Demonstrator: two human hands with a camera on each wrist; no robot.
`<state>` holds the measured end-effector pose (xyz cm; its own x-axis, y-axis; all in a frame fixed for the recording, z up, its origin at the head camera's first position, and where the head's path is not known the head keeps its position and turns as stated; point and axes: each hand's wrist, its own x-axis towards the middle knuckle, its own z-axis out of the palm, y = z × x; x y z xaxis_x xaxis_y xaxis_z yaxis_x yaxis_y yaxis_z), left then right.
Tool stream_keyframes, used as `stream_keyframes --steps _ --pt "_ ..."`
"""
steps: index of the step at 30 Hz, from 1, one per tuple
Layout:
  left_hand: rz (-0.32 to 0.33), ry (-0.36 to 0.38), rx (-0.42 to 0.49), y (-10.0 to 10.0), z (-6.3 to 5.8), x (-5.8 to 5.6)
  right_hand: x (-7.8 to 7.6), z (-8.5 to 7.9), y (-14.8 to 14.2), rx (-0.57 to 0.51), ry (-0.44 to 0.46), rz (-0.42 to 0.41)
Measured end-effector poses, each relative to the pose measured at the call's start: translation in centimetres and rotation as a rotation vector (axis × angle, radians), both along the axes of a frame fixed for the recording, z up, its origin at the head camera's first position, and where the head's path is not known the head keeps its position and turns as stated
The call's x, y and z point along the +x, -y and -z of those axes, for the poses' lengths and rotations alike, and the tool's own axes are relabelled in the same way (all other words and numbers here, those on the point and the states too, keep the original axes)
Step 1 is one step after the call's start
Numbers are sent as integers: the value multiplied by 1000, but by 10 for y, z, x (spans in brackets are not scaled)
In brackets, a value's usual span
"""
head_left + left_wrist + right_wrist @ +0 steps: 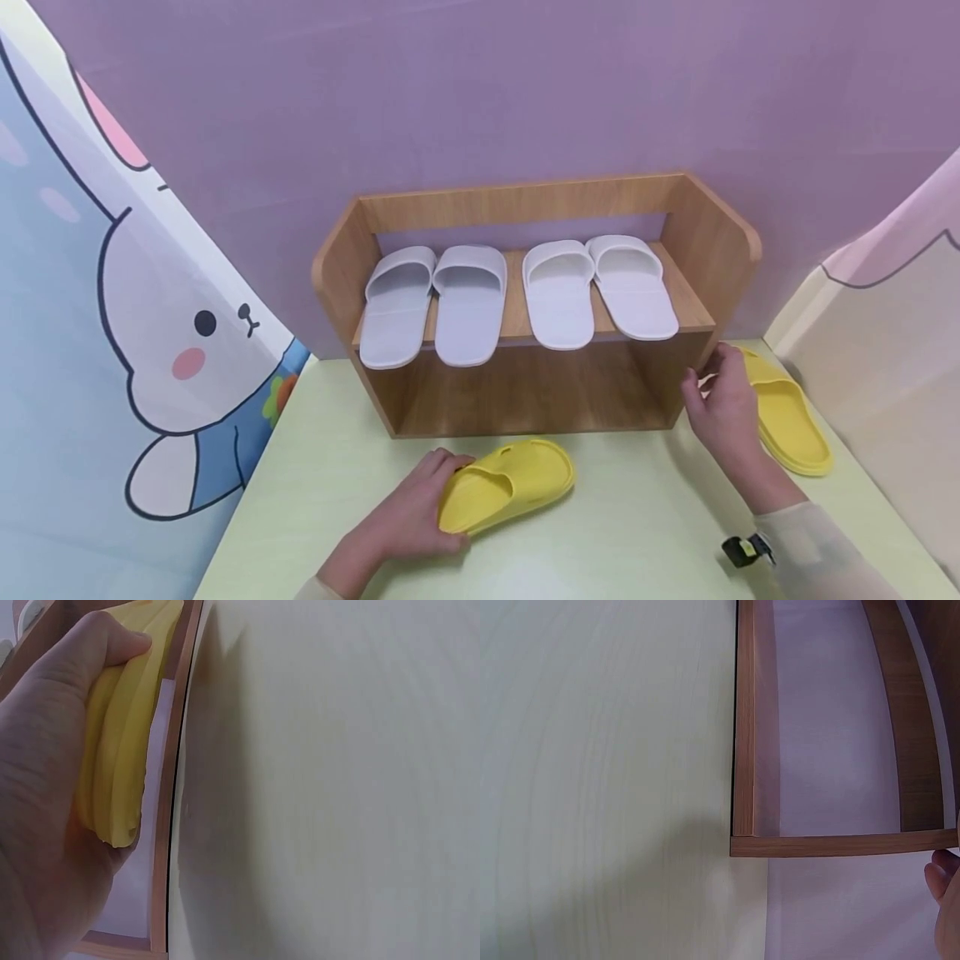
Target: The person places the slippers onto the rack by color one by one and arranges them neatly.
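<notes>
My left hand [416, 508] grips a yellow slipper [540, 475] by its heel end, thumb on the near side and fingers on the far side. Its toe points right, in front of the wooden shoe rack [525, 200]. In the left wrist view the thumb presses on the yellow slipper [127, 750]. My right hand [727, 412] is at the rack's right side panel, fingers loosely bent along its outer face and thumb apart near the front edge. Just right of that hand lies the other yellow slipper [791, 421], partly hidden behind it.
On the upper shelf sit two pairs of white slippers, the left pair [468, 317] and the right pair [637, 300]. The lower compartment [517, 387] is bare wood. A purple backdrop [480, 92] stands behind, with a rabbit-print curtain [165, 333] at left and a pale one [900, 350] at right.
</notes>
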<state>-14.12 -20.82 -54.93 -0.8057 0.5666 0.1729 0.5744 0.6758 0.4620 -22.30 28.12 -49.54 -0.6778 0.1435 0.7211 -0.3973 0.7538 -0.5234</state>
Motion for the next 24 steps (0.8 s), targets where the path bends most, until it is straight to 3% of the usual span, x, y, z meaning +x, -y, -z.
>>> stream_keyframes --steps 9,15,24 --pt "-175 26 41 -1 -4 -2 -1 0 0 -6 -9 -1" --pt "-331 -1 57 -2 1 -7 0 -1 1 -1 -15 -7" --pt "-513 -59 177 -9 3 -18 0 0 0 5 -18 0"
